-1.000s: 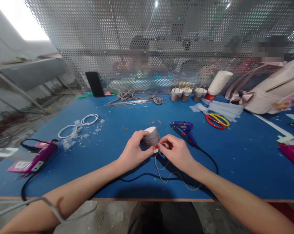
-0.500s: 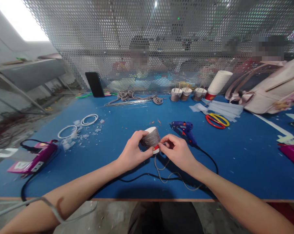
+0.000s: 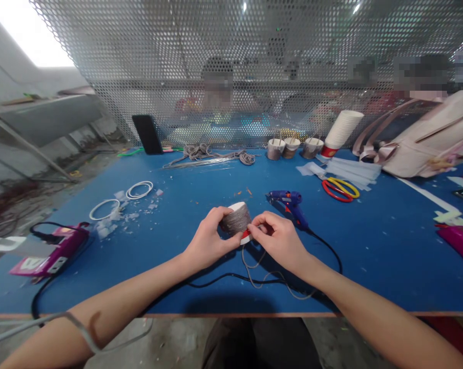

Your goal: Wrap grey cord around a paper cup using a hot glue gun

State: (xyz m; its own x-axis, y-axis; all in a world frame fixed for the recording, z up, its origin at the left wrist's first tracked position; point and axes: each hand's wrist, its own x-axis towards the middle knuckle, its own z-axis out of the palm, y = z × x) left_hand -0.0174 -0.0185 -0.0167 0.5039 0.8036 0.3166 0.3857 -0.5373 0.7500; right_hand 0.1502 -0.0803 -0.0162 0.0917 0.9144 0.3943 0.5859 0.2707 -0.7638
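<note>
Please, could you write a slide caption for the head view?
Left hand holds a partly cord-wrapped cup, right hand at its side; a glue gun lies nearby.

White glare [image 3: 35,31] blows out the corner at ten o'clock; a small light [image 3: 244,6] glints at twelve through the perforated metal panel [image 3: 139,56]. Soft shadow dims the blue tabletop [image 3: 208,179] at six. Wide-angle distortion stretches the forearms [image 3: 388,305] at four and eight.

Rough, matt grey cord [image 3: 235,222] around a smooth paper cup [image 3: 237,206]; glue gun [image 3: 290,198] of smooth plastic; scissors [image 3: 326,180] with glossy plastic handles [image 3: 341,200]; perforated metal screen [image 3: 147,56]; smooth tabletop [image 3: 373,251]
</note>
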